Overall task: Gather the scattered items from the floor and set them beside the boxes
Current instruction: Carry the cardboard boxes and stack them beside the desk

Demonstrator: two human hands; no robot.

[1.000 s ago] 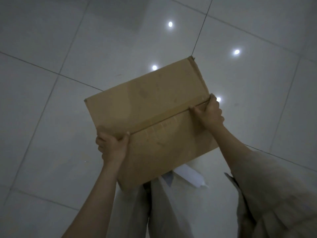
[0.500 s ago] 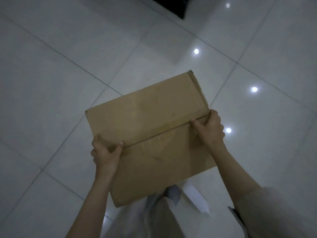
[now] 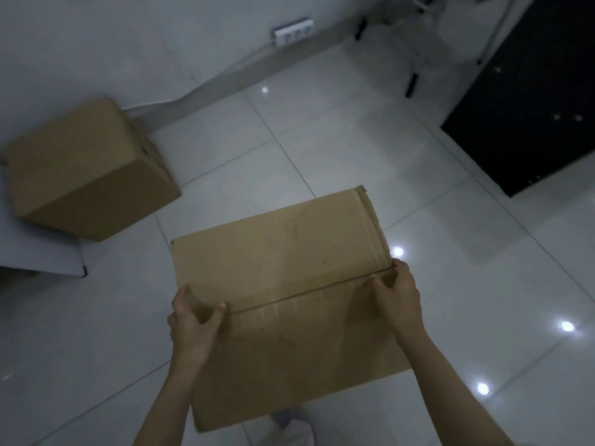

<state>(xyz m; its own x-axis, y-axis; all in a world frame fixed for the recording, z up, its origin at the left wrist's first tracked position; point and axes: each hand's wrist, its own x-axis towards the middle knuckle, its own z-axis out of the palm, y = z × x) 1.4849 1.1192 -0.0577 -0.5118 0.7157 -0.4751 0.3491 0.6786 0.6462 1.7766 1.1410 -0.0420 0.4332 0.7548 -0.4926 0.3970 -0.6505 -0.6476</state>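
A flattened cardboard sheet (image 3: 283,284) is held above the tiled floor (image 3: 322,130), in the middle of the view. Its left edge is gripped by the left hand (image 3: 193,320), thumb on top near the crease; its right edge is pinched at the crease by the right hand (image 3: 397,297). Both grips are closed on the sheet. A closed box (image 3: 83,169) stands on the floor by the wall (image 3: 128,37), well to the left of the sheet. A socket strip (image 3: 293,32) is seen on the wall, and a dark panel (image 3: 531,101) at far right.
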